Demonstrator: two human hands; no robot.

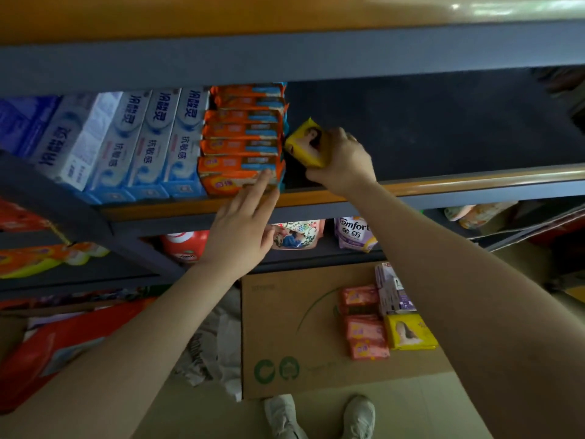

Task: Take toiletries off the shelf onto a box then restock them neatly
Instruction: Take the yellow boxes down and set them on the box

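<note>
Watching through the head camera, looking down the front of a dark metal shelf unit with an orange front lip [316, 196].

My right hand [343, 163] is up on the shelf board, fingers and thumb curled round a small yellow soap packet with a portrait printed on it [306, 143]. The packet is tilted, one corner up, just beside the right end of a stack of orange soap bars with blue end flaps [243, 139]; I cannot tell whether it touches the stack.

My left hand [242, 231] reaches up with fingers straight and together, fingertips [265, 177] pressed against the front of the lowest orange bar. It grasps nothing.

Left of the orange stack stands a row of upright white-and-blue toothpaste cartons [152, 144]. The shelf board to the right of the yellow packet is dark and bare.

Below, a flat brown cardboard box [285, 331] lies on the floor (green recycling marks on its near edge). On it: several pink soap packets [364, 324] in a column, a second yellow portrait packet [410, 332] touching their right side, and a pale purple carton [392, 289] behind that.

On the lower shelf, a purple softener pouch [354, 232] and a red bottle [185, 245]. My grey shoes [319, 416] show at the bottom edge.
</note>
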